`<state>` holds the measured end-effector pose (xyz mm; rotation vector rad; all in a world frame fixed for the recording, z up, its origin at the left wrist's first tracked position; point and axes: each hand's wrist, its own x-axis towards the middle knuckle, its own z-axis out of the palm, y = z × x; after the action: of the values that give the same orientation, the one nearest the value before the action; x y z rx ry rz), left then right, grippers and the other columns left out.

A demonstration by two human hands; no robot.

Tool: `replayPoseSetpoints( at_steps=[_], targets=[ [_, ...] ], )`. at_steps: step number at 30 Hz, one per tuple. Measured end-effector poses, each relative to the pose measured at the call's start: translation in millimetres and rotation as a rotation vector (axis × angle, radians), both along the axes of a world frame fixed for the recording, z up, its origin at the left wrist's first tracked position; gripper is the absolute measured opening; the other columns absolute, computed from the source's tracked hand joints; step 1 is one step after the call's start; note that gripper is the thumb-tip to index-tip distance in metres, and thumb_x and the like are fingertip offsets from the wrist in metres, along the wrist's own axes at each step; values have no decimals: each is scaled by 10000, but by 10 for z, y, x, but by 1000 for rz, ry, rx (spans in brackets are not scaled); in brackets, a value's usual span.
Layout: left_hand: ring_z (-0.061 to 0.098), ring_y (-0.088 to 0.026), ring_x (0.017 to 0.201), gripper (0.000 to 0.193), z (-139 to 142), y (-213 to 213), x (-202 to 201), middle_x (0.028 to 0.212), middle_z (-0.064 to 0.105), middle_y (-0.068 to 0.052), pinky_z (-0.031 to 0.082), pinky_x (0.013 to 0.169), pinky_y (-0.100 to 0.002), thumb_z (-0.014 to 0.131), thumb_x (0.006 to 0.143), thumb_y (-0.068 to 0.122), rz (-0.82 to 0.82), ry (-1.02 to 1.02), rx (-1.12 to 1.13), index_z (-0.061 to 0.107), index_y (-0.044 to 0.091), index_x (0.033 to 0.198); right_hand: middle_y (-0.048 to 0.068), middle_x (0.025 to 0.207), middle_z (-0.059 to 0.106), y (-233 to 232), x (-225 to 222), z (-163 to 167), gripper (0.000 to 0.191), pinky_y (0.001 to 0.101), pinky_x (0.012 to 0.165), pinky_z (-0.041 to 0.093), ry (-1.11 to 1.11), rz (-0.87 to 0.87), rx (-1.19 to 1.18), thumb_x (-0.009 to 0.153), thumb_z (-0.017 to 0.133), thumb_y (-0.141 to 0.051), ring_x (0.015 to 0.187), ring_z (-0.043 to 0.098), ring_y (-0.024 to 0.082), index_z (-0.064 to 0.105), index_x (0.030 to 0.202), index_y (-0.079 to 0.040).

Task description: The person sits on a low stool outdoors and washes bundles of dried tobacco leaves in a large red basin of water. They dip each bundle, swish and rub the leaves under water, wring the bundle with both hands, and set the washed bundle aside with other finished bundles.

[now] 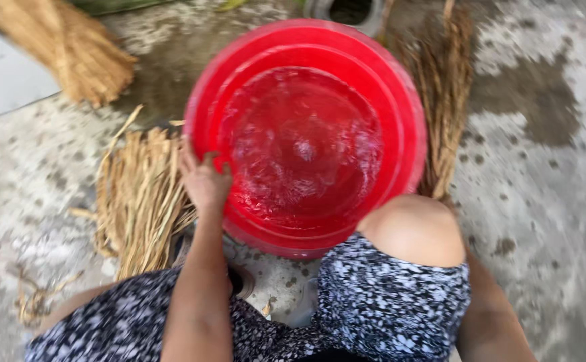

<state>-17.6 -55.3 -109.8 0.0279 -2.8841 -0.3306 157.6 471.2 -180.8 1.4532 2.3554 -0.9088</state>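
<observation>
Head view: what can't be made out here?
- Right hand: hidden behind the knee and the red basin; only the forearm shows.
- Left hand: on the basin rim, motion-blurred, so the grip is unclear.
- Basin contents: rippling water; anything under it is too blurred to tell.
- Straw bundle, top left: cut off by the frame edge.

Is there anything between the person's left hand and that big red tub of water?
No. The left hand already rests on the near left rim of the red tub, fingers curled over the edge, with nothing visible between them. The straw bundle lies beside the tub, left of the hand. The right hand is out of view.
</observation>
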Motion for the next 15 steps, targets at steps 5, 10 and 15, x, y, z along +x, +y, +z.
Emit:
replayPoseSetpoints(
  at_steps=[5,10,15],
  targets=[
    [342,-449,1455,326,92,-10,24,1675,203,-149,457,1079,-565,770,805,331,32,-37,6,768,164,1085,148,1351,605,174,-290,488,609,394,966,405,140,5,-127,943,741,-326,1219,533,294,537,1471,-101],
    [264,-448,1485,397,180,-24,28,1670,134,-140,443,1038,-597,778,808,372,61,-181,62,726,166,1143,81,1309,662,367,-794,1130,514,329,903,421,310,145,-232,986,714,-259,1157,582,208,591,1463,-114],
    [265,-418,1510,432,160,-117,58,1685,153,-102,426,1106,-559,812,761,388,41,-144,236,729,212,1146,14,1268,718,109,-1410,2221,434,264,839,437,407,577,-251,1029,687,-193,1095,631,122,645,1455,-127]
  ],
)
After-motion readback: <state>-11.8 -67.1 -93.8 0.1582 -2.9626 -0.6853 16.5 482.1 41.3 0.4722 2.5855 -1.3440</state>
